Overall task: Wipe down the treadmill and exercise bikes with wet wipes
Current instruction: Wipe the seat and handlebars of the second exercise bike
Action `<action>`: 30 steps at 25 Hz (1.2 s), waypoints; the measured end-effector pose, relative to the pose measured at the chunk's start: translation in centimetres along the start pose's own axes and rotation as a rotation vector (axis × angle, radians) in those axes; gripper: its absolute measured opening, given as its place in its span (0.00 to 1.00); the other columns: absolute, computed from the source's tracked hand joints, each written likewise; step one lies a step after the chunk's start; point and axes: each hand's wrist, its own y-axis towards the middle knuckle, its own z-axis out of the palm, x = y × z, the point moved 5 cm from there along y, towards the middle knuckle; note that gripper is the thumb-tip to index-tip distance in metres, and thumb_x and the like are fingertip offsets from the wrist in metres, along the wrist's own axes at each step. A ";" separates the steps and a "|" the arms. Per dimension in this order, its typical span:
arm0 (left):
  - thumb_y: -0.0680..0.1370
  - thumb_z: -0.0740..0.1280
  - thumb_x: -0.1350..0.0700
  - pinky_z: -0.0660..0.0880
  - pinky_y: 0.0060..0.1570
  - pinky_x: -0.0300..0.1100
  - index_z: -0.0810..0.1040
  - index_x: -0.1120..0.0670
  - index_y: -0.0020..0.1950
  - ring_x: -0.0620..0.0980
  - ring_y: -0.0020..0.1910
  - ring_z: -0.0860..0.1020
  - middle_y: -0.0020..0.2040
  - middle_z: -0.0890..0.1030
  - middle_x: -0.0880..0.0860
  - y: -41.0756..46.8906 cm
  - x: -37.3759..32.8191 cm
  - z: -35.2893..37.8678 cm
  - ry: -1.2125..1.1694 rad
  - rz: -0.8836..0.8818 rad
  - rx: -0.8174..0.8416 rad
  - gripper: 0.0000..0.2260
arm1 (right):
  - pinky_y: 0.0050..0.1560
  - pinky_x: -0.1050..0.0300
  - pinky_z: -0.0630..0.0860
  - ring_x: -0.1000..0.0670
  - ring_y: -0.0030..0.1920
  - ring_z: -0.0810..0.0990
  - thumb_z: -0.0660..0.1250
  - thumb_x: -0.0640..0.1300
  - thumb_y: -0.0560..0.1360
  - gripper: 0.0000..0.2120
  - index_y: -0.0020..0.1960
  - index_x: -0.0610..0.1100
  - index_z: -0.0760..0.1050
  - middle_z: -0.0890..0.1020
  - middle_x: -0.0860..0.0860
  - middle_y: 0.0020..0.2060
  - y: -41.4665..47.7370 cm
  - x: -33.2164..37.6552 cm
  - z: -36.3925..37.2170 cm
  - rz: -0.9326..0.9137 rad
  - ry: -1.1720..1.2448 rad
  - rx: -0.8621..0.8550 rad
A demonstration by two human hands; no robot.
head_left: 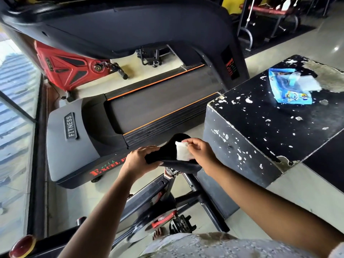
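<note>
Below me stands an exercise bike; its black saddle (168, 153) is in the middle of the view. My left hand (138, 160) grips the saddle's left edge. My right hand (200, 150) pinches a folded white wet wipe (183, 151) and holds it against the saddle's right side. The bike's frame (147, 198), flywheel and pedal (181, 223) show beneath my arms. Beyond the saddle lies the grey treadmill (74, 146) with its dark belt (158, 101) and orange trim. A blue pack of wet wipes (287, 90) lies open on a black box, one wipe sticking out.
The chipped black box (270, 127) stands close on the right. A red exercise bike (68, 69) sits behind the treadmill at left. A glass wall (16, 108) runs along the left. Gym benches (270, 10) stand at the far right back. Pale tiled floor (270, 47) lies between them.
</note>
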 end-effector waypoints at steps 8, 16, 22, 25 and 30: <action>0.68 0.79 0.50 0.72 0.62 0.37 0.82 0.47 0.62 0.43 0.59 0.79 0.61 0.82 0.45 -0.5 -0.2 -0.2 -0.029 -0.018 -0.060 0.23 | 0.47 0.51 0.75 0.40 0.47 0.79 0.67 0.33 0.70 0.11 0.49 0.43 0.80 0.82 0.45 0.44 0.1 -0.8 2.5 -0.310 -0.497 -0.223; 0.66 0.79 0.55 0.69 0.59 0.36 0.78 0.48 0.67 0.50 0.60 0.80 0.61 0.82 0.49 0.3 -0.2 -0.2 0.053 -0.011 0.090 0.30 | 0.75 0.52 0.57 0.45 0.73 0.63 0.62 0.33 0.74 0.28 0.73 0.40 0.62 0.66 0.42 0.72 -3.8 -2.6 7.4 -0.935 -0.621 0.058; 0.69 0.78 0.52 0.69 0.63 0.39 0.76 0.46 0.69 0.49 0.62 0.78 0.64 0.80 0.49 -0.7 -1.0 -0.4 0.079 -0.041 0.029 0.29 | 0.68 0.53 0.70 0.47 0.72 0.66 0.56 0.28 0.77 0.26 0.74 0.42 0.62 0.66 0.45 0.73 -3.4 -7.6 -0.1 -1.038 -0.817 0.151; 0.70 0.77 0.51 0.70 0.63 0.42 0.75 0.48 0.70 0.52 0.62 0.77 0.64 0.79 0.52 -1.3 -0.7 -0.2 0.065 -0.042 0.007 0.29 | 0.56 0.59 0.78 0.49 0.63 0.78 0.71 0.22 0.62 0.40 0.70 0.42 0.67 0.74 0.44 0.67 -3.2 -7.6 -2.5 -0.927 -0.845 0.148; 0.75 0.73 0.47 0.69 0.66 0.44 0.68 0.46 0.75 0.53 0.66 0.74 0.69 0.75 0.52 -1.2 0.0 -0.7 0.187 -0.011 0.145 0.30 | 0.30 0.57 0.80 0.46 0.40 0.83 0.73 0.27 0.59 0.26 0.56 0.40 0.79 0.81 0.46 0.48 -0.4 -3.4 -2.1 -0.893 -1.015 0.136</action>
